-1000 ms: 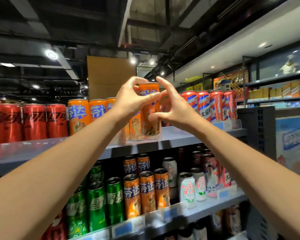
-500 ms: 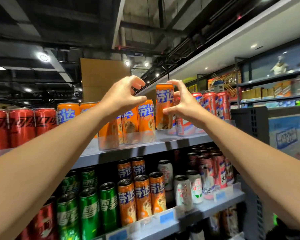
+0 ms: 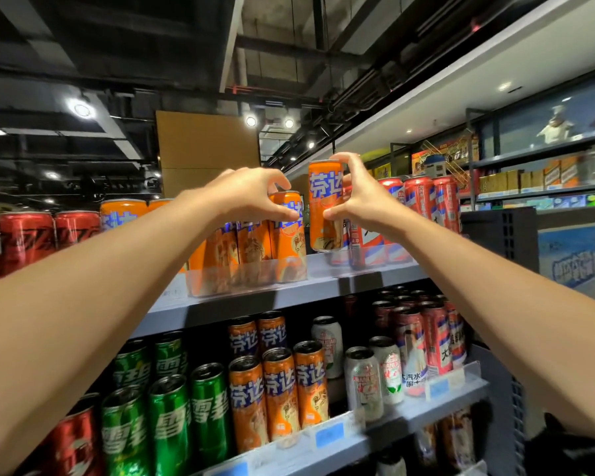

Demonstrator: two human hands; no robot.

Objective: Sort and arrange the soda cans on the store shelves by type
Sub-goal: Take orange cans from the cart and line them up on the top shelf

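Two hands are up at the grey top shelf (image 3: 340, 273). On the left, our left hand (image 3: 246, 195) pinches the rim of a tall orange soda can (image 3: 289, 235) standing at the right end of the orange row. Just right of it, our right hand (image 3: 364, 201) grasps a second slim orange soda can (image 3: 323, 204), upright and lifted clear of the shelf. Further right stand red-and-white striped cans (image 3: 423, 204). We judge the lifted can belongs leftward, beside its match, long axis kept vertical.

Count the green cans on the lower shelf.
5 green cans: three in the front row, two behind them. More may be hidden behind the left forearm.
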